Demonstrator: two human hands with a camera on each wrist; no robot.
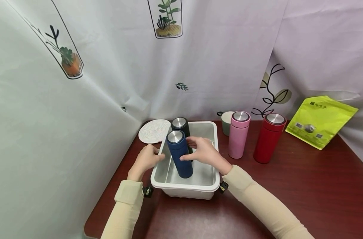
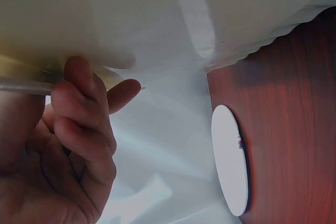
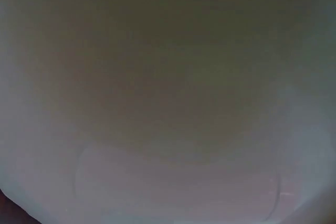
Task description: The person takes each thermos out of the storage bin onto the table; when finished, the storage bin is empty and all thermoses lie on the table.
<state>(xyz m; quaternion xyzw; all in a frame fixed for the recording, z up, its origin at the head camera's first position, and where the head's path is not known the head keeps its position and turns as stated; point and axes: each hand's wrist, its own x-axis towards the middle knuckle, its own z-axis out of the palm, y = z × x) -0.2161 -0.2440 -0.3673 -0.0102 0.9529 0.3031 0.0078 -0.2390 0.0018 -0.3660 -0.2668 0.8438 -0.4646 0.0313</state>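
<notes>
A dark blue thermos bottle [image 1: 180, 155] with a silver lid top stands slightly tilted inside a white plastic basin [image 1: 185, 187]. My right hand [image 1: 204, 151] grips the blue bottle from the right, thumb on its near side and fingers behind it. Just behind it in the basin is a black thermos bottle [image 1: 180, 123], partly hidden. At the basin's left side my left hand [image 1: 147, 157] holds the rim; in the left wrist view the fingers of this hand [image 2: 79, 129] curl at the rim's edge. The right wrist view is a blur of pale basin wall.
Right of the basin stand a pink thermos [image 1: 239, 136], a red thermos [image 1: 268, 139] and a green-and-white cup [image 1: 226, 123]. A lime-green pouch [image 1: 322, 121] leans at the far right. A round woven mat [image 1: 153, 131] lies behind left, near the wall cloth [image 1: 109, 109].
</notes>
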